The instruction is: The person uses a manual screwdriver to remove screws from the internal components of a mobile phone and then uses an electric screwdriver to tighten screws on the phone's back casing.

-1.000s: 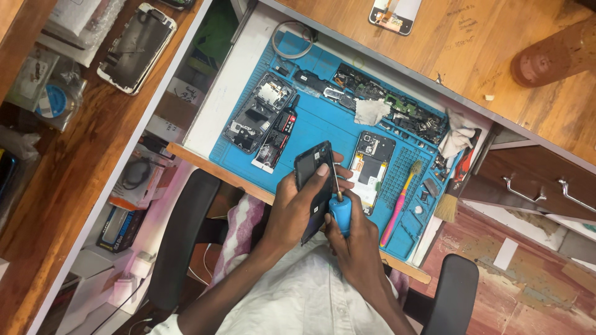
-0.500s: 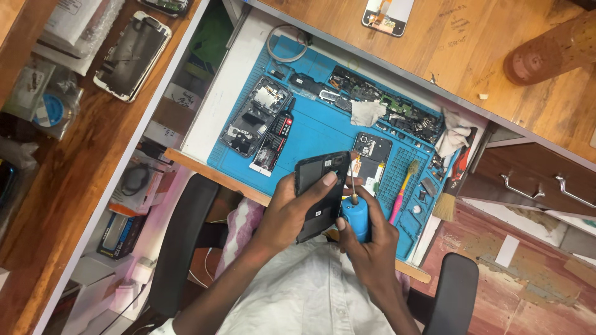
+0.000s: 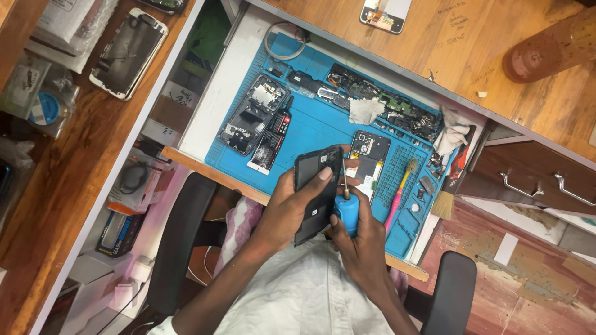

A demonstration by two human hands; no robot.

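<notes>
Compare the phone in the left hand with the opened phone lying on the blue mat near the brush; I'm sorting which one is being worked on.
The held phone is gripped by the left hand, tilted above the mat's edge, while the mat phone lies flat and untouched. The held phone shows a mostly dark inside; the mat phone shows a pale lower panel. The right hand brings a blue-handled screwdriver to the held phone only. Both have their backs off.

Bright, even light — soft shadows

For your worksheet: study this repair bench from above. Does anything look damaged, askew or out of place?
A phone with a bare, stripped frame lies askew on the wooden counter, away from the blue mat. Two opened phones lie exposed there.
</notes>
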